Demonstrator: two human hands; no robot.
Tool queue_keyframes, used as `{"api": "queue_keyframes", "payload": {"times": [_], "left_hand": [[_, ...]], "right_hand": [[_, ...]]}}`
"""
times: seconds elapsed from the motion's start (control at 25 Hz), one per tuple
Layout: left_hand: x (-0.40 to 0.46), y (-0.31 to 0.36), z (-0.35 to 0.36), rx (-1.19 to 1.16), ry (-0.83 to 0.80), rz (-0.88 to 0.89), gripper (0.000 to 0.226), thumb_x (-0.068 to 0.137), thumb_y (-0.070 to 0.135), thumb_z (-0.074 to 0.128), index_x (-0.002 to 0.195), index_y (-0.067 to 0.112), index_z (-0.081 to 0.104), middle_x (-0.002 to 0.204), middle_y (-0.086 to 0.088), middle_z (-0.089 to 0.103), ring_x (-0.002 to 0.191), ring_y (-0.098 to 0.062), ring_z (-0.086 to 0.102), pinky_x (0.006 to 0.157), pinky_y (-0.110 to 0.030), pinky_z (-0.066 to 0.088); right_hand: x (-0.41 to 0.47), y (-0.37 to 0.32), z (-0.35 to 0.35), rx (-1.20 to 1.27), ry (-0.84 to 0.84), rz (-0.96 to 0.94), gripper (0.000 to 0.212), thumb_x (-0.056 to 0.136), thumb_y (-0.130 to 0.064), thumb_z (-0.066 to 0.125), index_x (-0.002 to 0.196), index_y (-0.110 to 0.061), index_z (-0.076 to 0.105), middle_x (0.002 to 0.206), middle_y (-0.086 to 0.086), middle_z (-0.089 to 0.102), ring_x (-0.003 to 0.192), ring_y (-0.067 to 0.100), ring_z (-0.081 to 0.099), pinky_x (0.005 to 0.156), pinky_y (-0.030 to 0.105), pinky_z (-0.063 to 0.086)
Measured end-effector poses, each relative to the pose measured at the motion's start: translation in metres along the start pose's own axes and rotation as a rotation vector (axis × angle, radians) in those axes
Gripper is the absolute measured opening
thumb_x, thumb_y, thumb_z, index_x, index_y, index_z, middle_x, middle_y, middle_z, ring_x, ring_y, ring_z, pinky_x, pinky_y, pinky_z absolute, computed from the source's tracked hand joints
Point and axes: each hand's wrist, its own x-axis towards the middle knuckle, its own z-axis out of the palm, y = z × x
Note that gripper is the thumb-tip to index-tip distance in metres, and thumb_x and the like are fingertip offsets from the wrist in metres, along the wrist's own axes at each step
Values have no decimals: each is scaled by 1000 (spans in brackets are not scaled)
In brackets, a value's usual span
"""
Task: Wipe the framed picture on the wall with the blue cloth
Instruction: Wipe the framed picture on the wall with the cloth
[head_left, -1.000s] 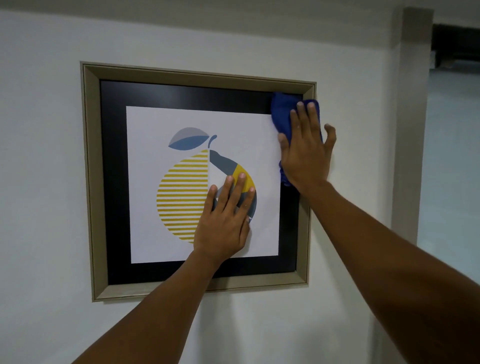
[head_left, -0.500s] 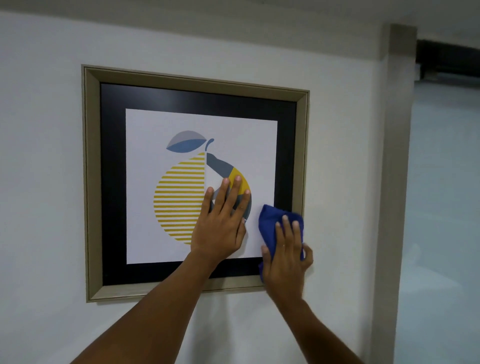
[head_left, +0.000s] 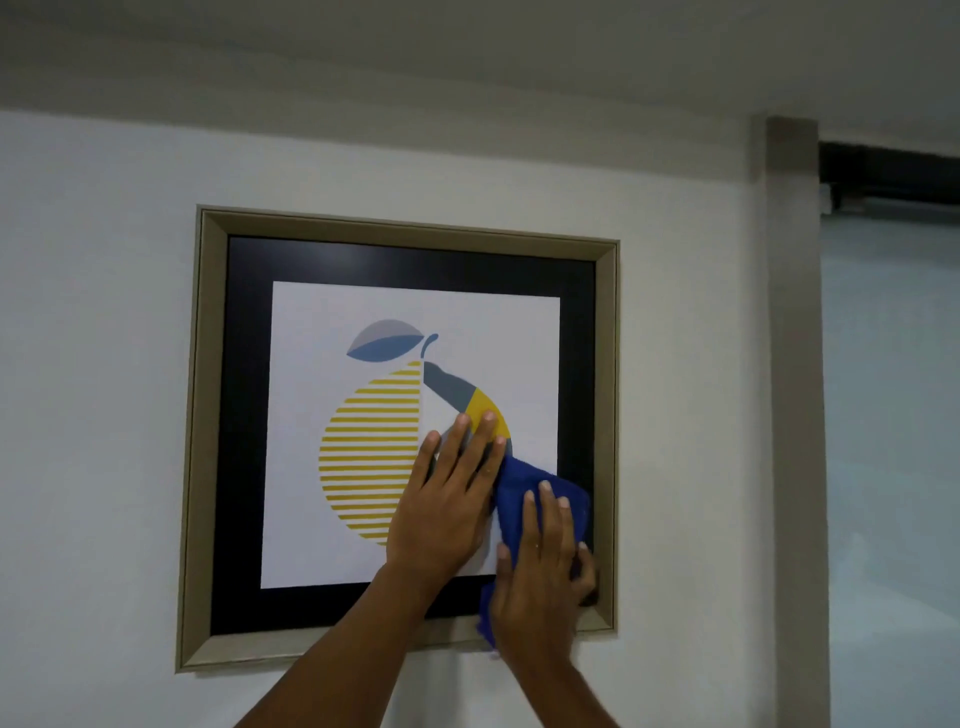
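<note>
Step in hand: wiping, I'd say, at the lower right corner of the framed picture (head_left: 400, 431) hanging on the wall (head_left: 104, 364).
Blue cloth (head_left: 524, 493): bunched flat against the glass, low right, its tail hanging over the bottom frame rail.
Right hand (head_left: 545, 577): fingers spread only a little, palm pressing the cloth onto the picture; thumb hooked round the cloth's left edge.
Left hand (head_left: 447, 499): open and flat on the print, empty, just left of the cloth, seemingly steadying the frame.
Next move: probably a sweep leftward along the bottom; the steadying hand sits in that path and would need shifting.
</note>
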Motion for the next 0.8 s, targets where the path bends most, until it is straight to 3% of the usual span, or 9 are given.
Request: {"api": "queue_keyframes", "payload": {"times": [0.12, 0.24, 0.4, 0.56, 0.68, 0.8], "left_hand": [[-1, 3, -1, -12, 36, -15, 59, 102, 38, 35, 154, 10, 31, 163, -14, 25, 151, -33, 20, 118, -53, 22], [-1, 4, -1, -16, 49, -21, 64, 99, 41, 41, 154, 11, 31, 163, -14, 26, 151, -34, 21, 118, -54, 23], [-1, 4, -1, -28, 61, -19, 68, 95, 43, 50, 153, 12, 32, 162, -14, 28, 150, -34, 22, 118, -54, 23], [-1, 5, -1, -52, 78, -12, 68, 94, 41, 53, 152, 12, 35, 161, -13, 28, 150, -34, 22, 119, -54, 23], [-1, 6, 0, -42, 86, -14, 68, 92, 40, 54, 151, 10, 37, 160, -15, 30, 149, -35, 24, 117, -56, 25], [-1, 7, 0, -41, 60, -14, 69, 92, 39, 54, 152, 9, 36, 160, -16, 29, 149, -37, 23, 118, -57, 23]], "right_hand": [[19, 52, -15, -77, 3, -67, 58, 104, -43, 17, 151, -12, 30, 163, 2, 20, 144, 24, 28, 113, 42, 15], [47, 57, -29, -175, 2, -204, 59, 104, -42, 18, 150, -10, 36, 163, 2, 24, 146, 21, 27, 117, 40, 1], [162, 18, -55, -183, 101, -270, 59, 101, -39, 26, 150, -7, 36, 159, 8, 31, 147, 23, 28, 114, 45, 13], [254, -9, -81, -164, 133, -265, 54, 99, -32, 32, 139, -1, 49, 150, 16, 46, 144, 28, 33, 106, 48, 24], [217, 8, -72, -229, 125, -306, 55, 102, -32, 36, 149, -3, 36, 159, 12, 31, 149, 24, 21, 108, 47, 26], [126, 34, -54, -177, 50, -259, 58, 102, -29, 41, 153, -5, 27, 162, 8, 23, 150, 21, 16, 110, 46, 27]]}}
